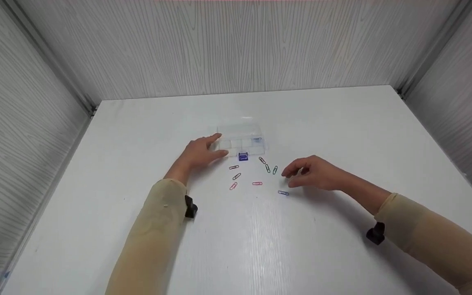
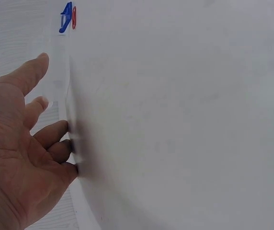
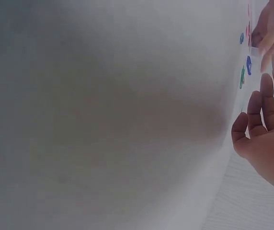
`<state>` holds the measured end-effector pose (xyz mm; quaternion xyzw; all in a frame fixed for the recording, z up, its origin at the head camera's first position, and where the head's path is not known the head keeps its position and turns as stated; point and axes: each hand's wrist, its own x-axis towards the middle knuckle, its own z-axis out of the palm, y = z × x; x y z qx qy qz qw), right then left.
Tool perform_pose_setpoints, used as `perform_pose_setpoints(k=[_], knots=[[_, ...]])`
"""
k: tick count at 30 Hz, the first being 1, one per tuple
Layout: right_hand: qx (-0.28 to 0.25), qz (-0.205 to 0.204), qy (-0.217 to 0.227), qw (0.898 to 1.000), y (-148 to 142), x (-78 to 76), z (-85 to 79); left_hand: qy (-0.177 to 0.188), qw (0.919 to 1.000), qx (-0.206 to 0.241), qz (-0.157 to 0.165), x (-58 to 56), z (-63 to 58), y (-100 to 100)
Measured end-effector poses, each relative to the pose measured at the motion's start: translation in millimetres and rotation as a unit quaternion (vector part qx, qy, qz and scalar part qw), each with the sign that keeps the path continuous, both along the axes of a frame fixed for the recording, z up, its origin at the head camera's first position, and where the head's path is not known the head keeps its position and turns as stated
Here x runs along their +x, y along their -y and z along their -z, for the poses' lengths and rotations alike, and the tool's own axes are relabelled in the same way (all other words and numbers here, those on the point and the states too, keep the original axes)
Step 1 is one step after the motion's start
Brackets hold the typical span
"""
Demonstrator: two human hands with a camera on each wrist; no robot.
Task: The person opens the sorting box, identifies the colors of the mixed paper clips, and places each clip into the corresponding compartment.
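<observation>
A clear plastic compartment box (image 1: 236,143) with a blue latch (image 1: 243,156) lies at the middle of the table, its clear lid (image 1: 240,130) folded back. My left hand (image 1: 200,152) is at the box's left side, thumb and forefinger spread along its edge; the other fingers bend loosely towards the table in the left wrist view. A blue paper clip (image 1: 257,139) sits in a right compartment. My right hand (image 1: 316,173) hovers with loosely bent fingers and nothing between them. Nearest to it are a green paper clip (image 1: 275,169) and a blue paper clip (image 1: 283,192).
Several more paper clips lie in front of the box: a red clip (image 1: 262,160), another green clip (image 1: 267,168), a pink clip (image 1: 257,183) and others to the left. Pale wood-grain panels (image 1: 236,49) enclose the white table (image 1: 236,246) at the back and sides.
</observation>
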<state>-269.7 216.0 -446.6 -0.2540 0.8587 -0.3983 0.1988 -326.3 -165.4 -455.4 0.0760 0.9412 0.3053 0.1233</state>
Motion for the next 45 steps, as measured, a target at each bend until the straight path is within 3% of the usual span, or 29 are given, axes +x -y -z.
perform_pose_setpoints(k=[7,14,26,45], knots=[[0.013,-0.022,0.007,1.000,-0.2,5.4,8.3,-0.002,1.0000,0.002,-0.001,-1.5,-1.1,0.5],[0.033,-0.039,-0.026,0.998,1.9,8.3,13.5,-0.001,1.0000,0.002,-0.005,1.0,-1.4,-1.0],[0.030,-0.054,-0.038,0.997,3.9,6.8,21.0,0.002,0.9999,0.001,-0.012,3.3,-1.1,-2.4],[0.041,-0.039,-0.030,0.998,6.2,7.3,19.1,0.002,0.9999,0.005,-0.009,3.5,-3.5,-1.6]])
